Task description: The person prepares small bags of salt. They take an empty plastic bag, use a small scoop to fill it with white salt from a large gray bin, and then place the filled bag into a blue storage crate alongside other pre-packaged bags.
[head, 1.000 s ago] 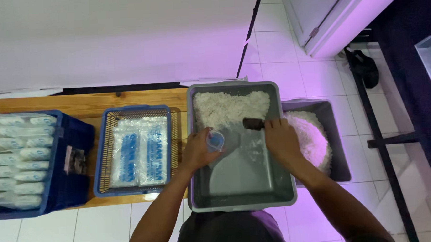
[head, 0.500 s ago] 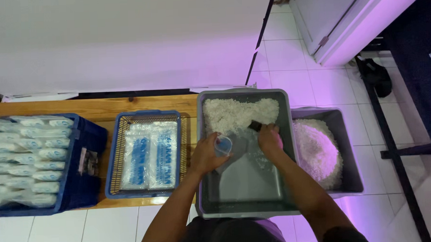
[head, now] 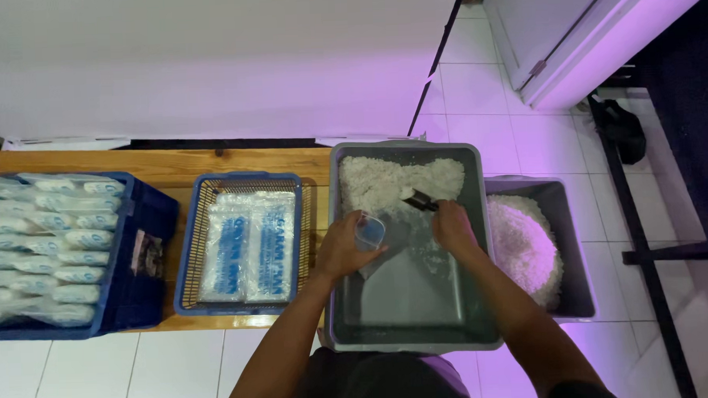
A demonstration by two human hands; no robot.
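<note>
The right hand (head: 453, 225) is clenched around the handle of a dark scoop (head: 419, 200), whose mouth is pushed into the heap of white rice (head: 393, 182) at the far end of the grey tub (head: 467, 297). The left hand (head: 341, 246) grasps a small clear cup (head: 368, 231), held just above the tub's near-left part and close beside the scoop hand, with what looks like a thin plastic bag hanging under it, though that is hard to make out. The tub's near half is almost bare, with only a few grains scattered on its floor. To the right, touching the tub, a second grey bin (head: 577, 293) holds a mound of rice. To the left, on the wooden bench (head: 211, 161), sits a blue wire basket (head: 185, 252) with flat printed bags, and further left a blue crate (head: 150, 300) stacked with filled packets. The risk I see is spillage: the cup's mouth is narrow, so an overfull or tilted scoop could shed rice past it, and a loose hold on the cup could let it tip.
</note>
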